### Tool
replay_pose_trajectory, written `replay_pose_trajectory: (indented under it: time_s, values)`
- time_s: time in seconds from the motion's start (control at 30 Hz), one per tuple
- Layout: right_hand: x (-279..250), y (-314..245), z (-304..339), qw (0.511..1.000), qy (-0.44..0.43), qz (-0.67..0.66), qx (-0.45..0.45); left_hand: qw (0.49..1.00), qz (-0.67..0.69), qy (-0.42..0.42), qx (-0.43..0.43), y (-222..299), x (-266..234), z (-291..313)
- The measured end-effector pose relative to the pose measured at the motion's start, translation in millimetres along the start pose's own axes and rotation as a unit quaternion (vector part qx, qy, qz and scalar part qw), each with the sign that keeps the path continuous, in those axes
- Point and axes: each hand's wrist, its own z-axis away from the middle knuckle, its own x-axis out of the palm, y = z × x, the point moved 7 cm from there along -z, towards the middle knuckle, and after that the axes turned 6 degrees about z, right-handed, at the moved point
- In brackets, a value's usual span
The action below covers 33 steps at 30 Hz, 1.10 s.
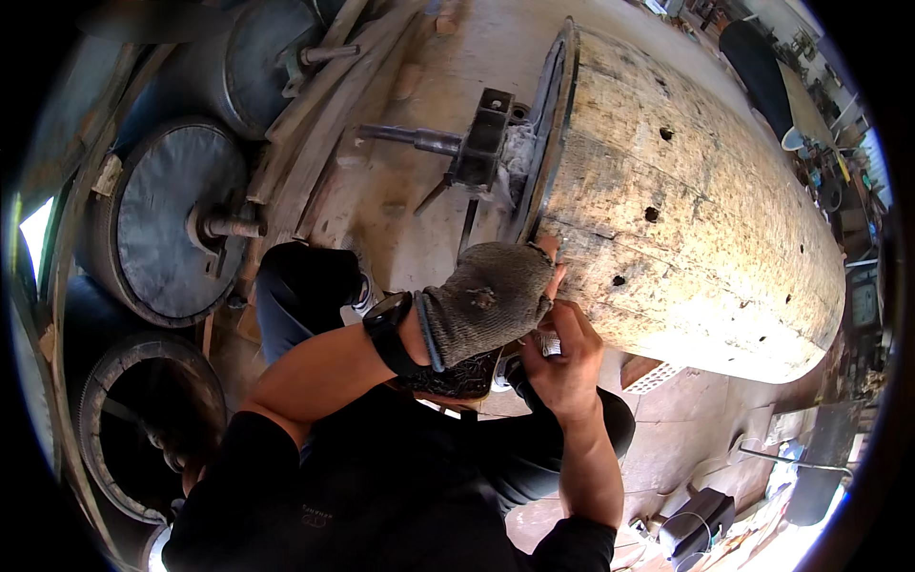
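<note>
A large wooden drum with dark holes in its staves lies on its side in front of me, its metal-rimmed end facing left. My left hand, in a grey knitted glove with bare fingertips, is at the near corner of that rim, fingers bent inward. Close beneath it, my bare right hand has its thumb and fingers pinched together beside the drum's lower edge. A small silvery piece shows by the right thumb, too hidden to name. What the left fingertips hold, if anything, is also hidden.
A metal shaft with a block-shaped mount sticks out of the drum's end. Dark round drums stand along the left, beside long wooden planks. A perforated brick lies under the drum. A dark box sits at lower right.
</note>
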Motion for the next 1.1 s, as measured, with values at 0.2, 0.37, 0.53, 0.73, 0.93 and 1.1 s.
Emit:
replay_pose_trajectory:
  time_s: [0.2,0.37,0.53,0.73,0.93,1.1]
  values:
    - [12.2,-9.1,-8.7,0.995,0.048,0.019,0.08,1.0,0.007,-0.009,0.007,8.7,-17.7,-1.6]
    - [14.8,-37.8,-28.4,0.996,0.058,0.013,0.061,0.999,-0.009,0.029,-0.017,12.3,-63.0,7.8]
    - [17.8,-62.5,-44.2,0.995,0.072,0.033,0.068,0.985,-0.016,0.164,0.05,-49.9,-80.4,55.1]
    - [9.0,-74.0,-86.5,0.989,0.107,0.089,0.055,0.99,0.133,-0.036,-0.032,-107.4,-12.1,81.8]
    - [9.7,-65.7,-104.6,0.986,0.096,0.097,0.099,0.998,0.042,-0.001,-0.044,-95.3,-12.0,86.6]
    - [6.1,-77.8,-105.3,0.986,0.102,0.094,0.091,0.998,0.029,0.014,-0.063,-91.4,-14.9,87.3]
